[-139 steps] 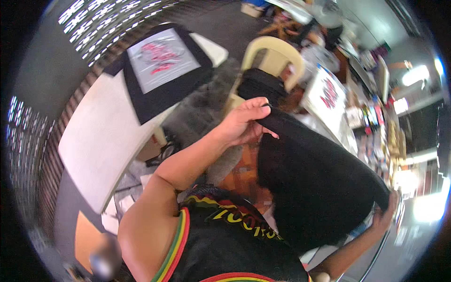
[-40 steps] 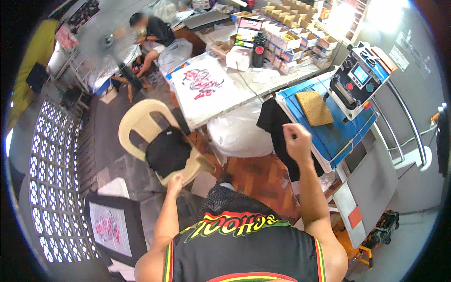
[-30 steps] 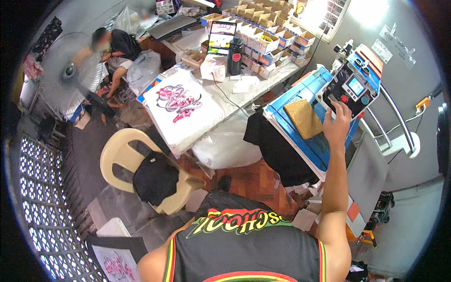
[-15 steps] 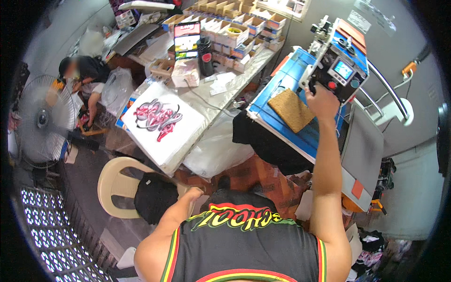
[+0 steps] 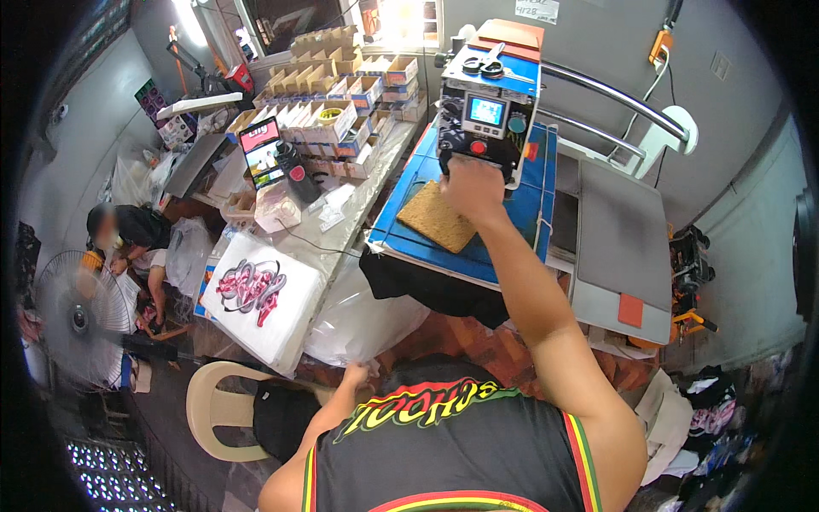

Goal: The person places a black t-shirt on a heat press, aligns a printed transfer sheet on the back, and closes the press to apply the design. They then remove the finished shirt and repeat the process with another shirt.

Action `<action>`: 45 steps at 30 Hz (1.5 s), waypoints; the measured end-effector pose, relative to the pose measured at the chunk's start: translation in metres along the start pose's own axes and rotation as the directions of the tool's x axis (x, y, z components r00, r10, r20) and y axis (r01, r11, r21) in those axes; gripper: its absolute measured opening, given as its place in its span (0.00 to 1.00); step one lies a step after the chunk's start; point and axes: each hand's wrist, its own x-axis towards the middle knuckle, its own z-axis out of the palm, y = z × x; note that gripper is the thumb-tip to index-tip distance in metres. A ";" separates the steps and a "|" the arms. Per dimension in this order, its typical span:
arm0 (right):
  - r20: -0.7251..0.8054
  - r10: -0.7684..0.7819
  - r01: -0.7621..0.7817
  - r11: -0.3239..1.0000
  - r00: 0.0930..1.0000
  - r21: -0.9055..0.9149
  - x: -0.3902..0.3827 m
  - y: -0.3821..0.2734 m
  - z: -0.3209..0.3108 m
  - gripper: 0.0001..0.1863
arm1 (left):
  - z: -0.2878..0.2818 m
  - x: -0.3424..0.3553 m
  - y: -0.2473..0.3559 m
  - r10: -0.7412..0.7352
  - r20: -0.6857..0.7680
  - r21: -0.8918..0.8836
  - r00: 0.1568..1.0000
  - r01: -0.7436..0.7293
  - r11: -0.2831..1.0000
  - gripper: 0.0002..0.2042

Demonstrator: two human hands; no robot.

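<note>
My right arm stretches forward to a heat press [image 5: 482,124] with a lit display, a red button and a round knob on its front. Below that front panel, my right hand [image 5: 472,189] is closed round the dark handle; the grip itself is partly hidden. A brown rough-textured pad [image 5: 432,218] lies on the blue bed [image 5: 525,218], just left of and under the hand. My left hand [image 5: 357,374] hangs low by my side, near the black cloth on the plastic chair; its fingers are too small and hidden to read.
Scissors [image 5: 484,61] lie atop the press. A grey padded platen [image 5: 623,230] extends to the right. On the left table are a printed white sheet [image 5: 294,299], a phone [image 5: 261,154], a black tumbler [image 5: 296,173] and cardboard bins. A fan [image 5: 78,317], a beige chair [image 5: 200,410] and a seated person are left.
The view has turned right, so the room appears shifted left. My right hand stays on the press handle and now overlaps the brown pad's edge. My left hand stays low.
</note>
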 end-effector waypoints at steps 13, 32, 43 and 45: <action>-0.011 -0.059 0.060 0.995 0.998 0.077 0.001 0.011 0.015 0.15 | 0.038 -0.045 -0.050 0.069 -0.031 0.464 0.997 -0.047 0.884 0.12; -0.051 -0.099 0.101 0.994 0.994 0.034 -0.002 0.018 0.017 0.16 | 0.062 -0.010 -0.015 0.132 -0.101 0.542 0.986 -0.057 0.839 0.19; -0.001 -0.102 0.102 0.994 0.995 0.033 -0.002 0.014 0.013 0.18 | 0.089 -0.074 -0.010 0.137 -0.142 0.456 0.980 -0.058 0.888 0.16; -0.004 -0.111 0.111 0.994 0.994 0.025 0.000 0.019 0.012 0.18 | 0.090 -0.084 -0.015 0.178 -0.233 0.445 0.956 -0.058 0.894 0.13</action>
